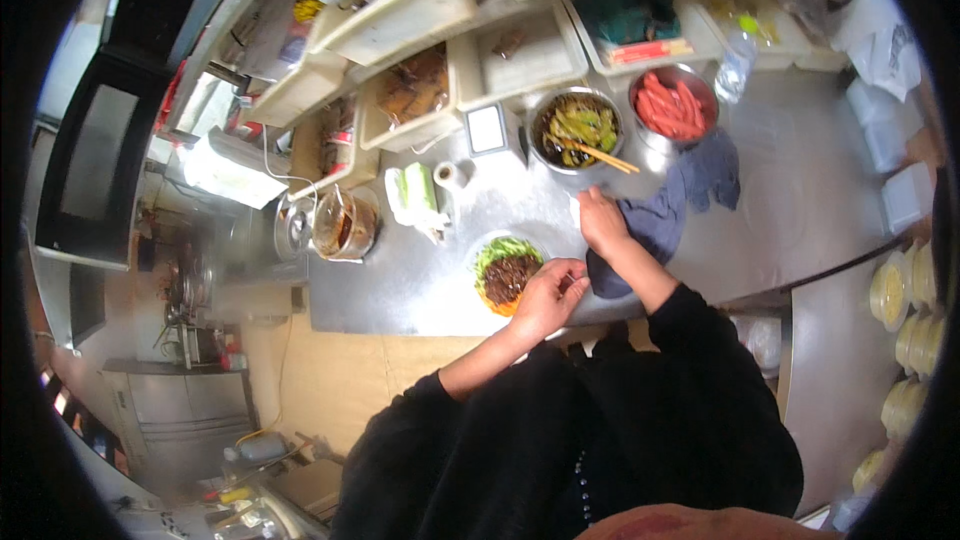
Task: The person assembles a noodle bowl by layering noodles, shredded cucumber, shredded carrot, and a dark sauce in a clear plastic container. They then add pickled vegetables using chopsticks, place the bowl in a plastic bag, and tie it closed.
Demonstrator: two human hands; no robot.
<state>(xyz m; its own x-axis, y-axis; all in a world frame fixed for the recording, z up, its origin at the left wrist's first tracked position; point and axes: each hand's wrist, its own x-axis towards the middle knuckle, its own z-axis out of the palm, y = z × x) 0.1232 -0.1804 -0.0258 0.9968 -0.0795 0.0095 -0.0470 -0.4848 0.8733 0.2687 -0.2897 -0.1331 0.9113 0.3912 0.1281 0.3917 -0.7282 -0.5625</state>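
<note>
A round bowl of food (508, 274) stands near the counter's front edge, with green shreds, dark brown chopped topping and orange shreds. My left hand (549, 300) is at its right side, fingers bent and drawn together; whatever they pinch is too small to make out. Farther right and back, my right hand (603, 223) is closed, with a small pale bit showing at its fingertips. Under the right wrist lies a dark blue cloth (655, 230). Just behind this hand is a steel bowl of green vegetables in dark liquid (578, 128), with wooden chopsticks (605, 155) resting across its rim.
A steel bowl of red sausages (672, 108) and a clear bottle (737, 65) stand at the back right. Left of centre are a small scale (487, 130), a green-and-white packet (417, 195) and a jar of brown sauce (343, 224). Plastic bins (522, 50) line the back.
</note>
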